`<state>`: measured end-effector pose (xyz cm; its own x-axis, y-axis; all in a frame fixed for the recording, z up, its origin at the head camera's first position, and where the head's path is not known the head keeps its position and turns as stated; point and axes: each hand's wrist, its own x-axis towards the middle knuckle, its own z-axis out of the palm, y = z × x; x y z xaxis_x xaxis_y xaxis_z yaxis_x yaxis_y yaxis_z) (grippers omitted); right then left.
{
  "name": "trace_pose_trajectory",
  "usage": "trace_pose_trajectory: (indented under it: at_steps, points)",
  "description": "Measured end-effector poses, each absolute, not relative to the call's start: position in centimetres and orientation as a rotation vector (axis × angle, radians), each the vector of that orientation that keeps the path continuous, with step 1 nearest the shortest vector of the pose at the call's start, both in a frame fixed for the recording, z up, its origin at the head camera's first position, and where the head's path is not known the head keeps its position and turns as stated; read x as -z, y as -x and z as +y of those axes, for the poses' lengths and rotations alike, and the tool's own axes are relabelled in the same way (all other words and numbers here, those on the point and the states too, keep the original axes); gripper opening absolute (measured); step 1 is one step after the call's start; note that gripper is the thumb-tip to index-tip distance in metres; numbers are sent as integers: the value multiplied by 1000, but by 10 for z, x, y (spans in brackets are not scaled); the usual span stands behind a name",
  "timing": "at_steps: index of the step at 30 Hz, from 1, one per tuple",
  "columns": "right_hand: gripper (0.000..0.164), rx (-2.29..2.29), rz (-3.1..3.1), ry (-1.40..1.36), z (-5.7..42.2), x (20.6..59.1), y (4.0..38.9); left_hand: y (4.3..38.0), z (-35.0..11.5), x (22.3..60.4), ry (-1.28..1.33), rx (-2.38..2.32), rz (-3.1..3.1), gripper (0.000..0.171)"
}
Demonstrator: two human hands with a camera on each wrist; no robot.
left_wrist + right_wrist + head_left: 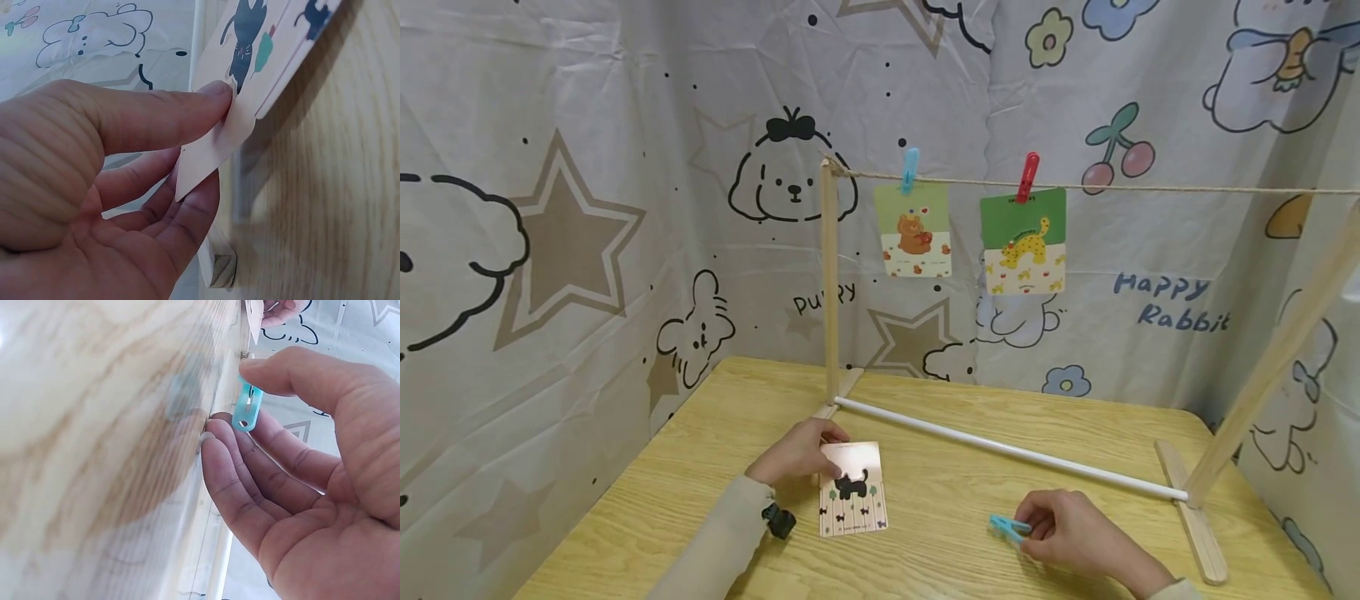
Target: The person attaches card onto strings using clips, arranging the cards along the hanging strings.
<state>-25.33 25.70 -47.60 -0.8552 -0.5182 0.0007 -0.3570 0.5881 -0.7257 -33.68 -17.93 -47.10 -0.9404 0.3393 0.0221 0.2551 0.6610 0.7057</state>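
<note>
My left hand (797, 454) pinches a pink card with a black cat on it (853, 508) by its upper left edge. In the left wrist view the thumb lies on the printed face of the card (219, 134), the fingers behind it, and the card is tilted off the wooden table. Low over the table on the right, my right hand (1071, 529) holds a light blue clothespin (1009, 527) between thumb and fingers. The right wrist view shows the thumb pressed on one end of this clothespin (248, 406).
A wooden frame post (831, 283) and a slanting right post (1273, 371) carry a string (1135, 189). A blue clothespin (910, 171) holds a bear card (914, 233) there; a red clothespin (1027, 177) holds a leopard card (1024, 246). Below runs a white rod (1000, 446).
</note>
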Motion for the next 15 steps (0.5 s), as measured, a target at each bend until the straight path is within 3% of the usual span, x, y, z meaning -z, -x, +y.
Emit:
trace_pose_trajectory:
  at_steps: [15]
  points:
    - [18, 1132, 2613, 721, 257, 478, 254, 340, -183, 470, -502, -1226, 2758, 42]
